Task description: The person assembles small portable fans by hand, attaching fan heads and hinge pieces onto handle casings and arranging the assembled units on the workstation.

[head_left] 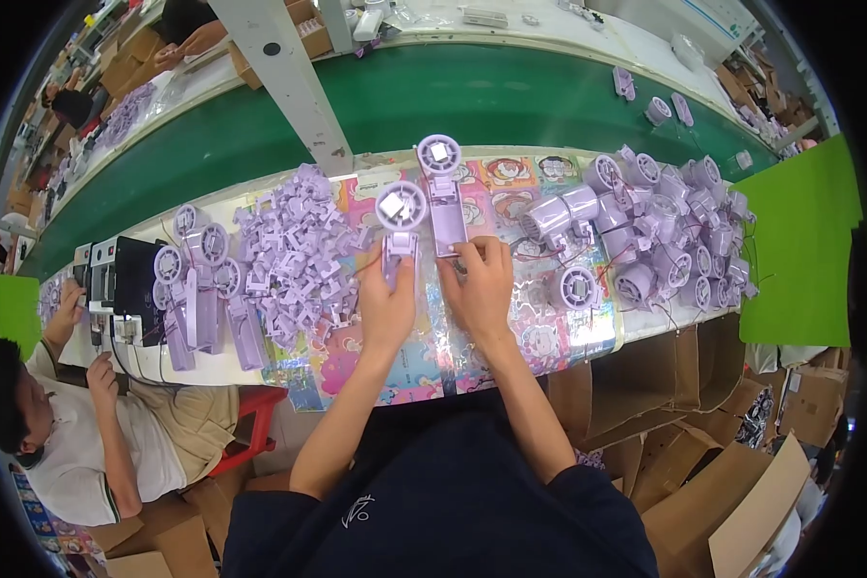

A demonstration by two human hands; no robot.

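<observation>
Nearest: dark shirt (pixel 433 501), pale line emblem on the chest; small strokes beside it, too small to read. Lower right: open cardboard cartons (pixel 645 371), brown.

Left hand (pixel 387 301): closed round the handle of the left lilac unit (pixel 401 231), thumb on top. Unit has a round spoked head with a white square at its centre; head points away from the wearer.

Right hand (pixel 482 289): thumb and bent fingers together at the lower end of the right lilac unit (pixel 445 214), touching it; cannot tell whether clamped or only resting. This unit lies just right of the other, reaching farther; open trough-like handle, same type of head and white square.

Under both: printed sheet (pixel 419 361), multicoloured cartoon panels; its fine lettering not legible.

Left of the hands: heap of small lilac pieces (pixel 294 250); beyond its left edge, a cluster of lilac units (pixel 202 323). Right: heap of lilac housings (pixel 674 226), thin red and dark wires trailing.

Far left: co-worker (pixel 96 433) in a white top beside a black-and-white machine (pixel 130 279); pale marks on the casing, unreadable.

Farther: green belt (pixel 511 106), a few lilac parts (pixel 658 111) at its right.
</observation>
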